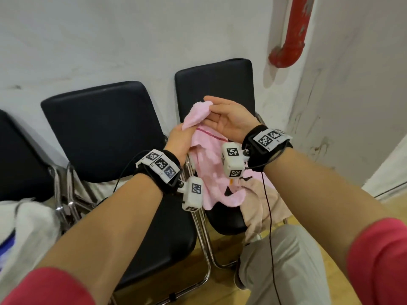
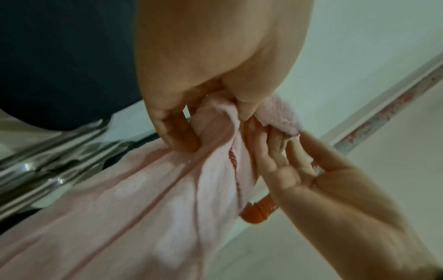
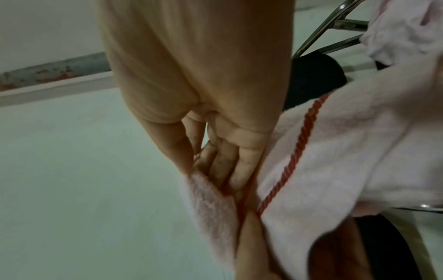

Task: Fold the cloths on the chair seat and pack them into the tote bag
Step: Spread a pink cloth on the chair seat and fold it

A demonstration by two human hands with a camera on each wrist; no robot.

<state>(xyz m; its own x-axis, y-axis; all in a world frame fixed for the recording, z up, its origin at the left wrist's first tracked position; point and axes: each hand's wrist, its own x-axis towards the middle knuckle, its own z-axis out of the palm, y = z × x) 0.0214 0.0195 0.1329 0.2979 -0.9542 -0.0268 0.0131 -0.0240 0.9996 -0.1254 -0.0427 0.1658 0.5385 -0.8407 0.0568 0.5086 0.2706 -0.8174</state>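
A pink towel [image 1: 209, 166] with a red stripe hangs in the air over the right black chair [image 1: 226, 219]. My left hand [image 1: 178, 139] grips its upper edge, thumb and fingers pinching a fold [image 2: 223, 111]. My right hand [image 1: 224, 119] is beside it, palm showing and fingers straight [image 3: 227, 161], touching the towel's top corner [image 1: 198, 113]. A beige cloth [image 1: 262, 199] lies crumpled on that chair's seat, partly under the towel. The white tote bag [image 1: 28, 227] sits at the lower left.
A second black chair [image 1: 103, 128] stands in the middle, with a third at the far left edge. All are against a white wall. A red pipe [image 1: 293, 40] runs down the corner. My knee in grey trousers [image 1: 282, 260] is by the right chair on the wooden floor.
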